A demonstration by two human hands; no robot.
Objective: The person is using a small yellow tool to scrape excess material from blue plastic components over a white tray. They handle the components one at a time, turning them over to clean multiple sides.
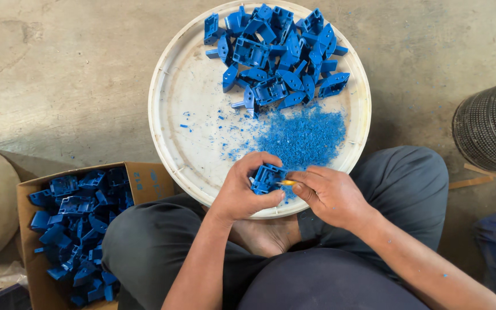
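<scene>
both forearms lead up to left hand [241, 192] clamped on blue bracket [267, 177], right hand [329, 194] pinching small yellow-tipped tool [287, 182] touching bracket's right edge (over tray rim [162, 74]).

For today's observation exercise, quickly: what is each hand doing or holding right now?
Left hand: closed around a blue plastic part.
Right hand: closed on a small yellow-handled tool, its tip at the part.
</scene>
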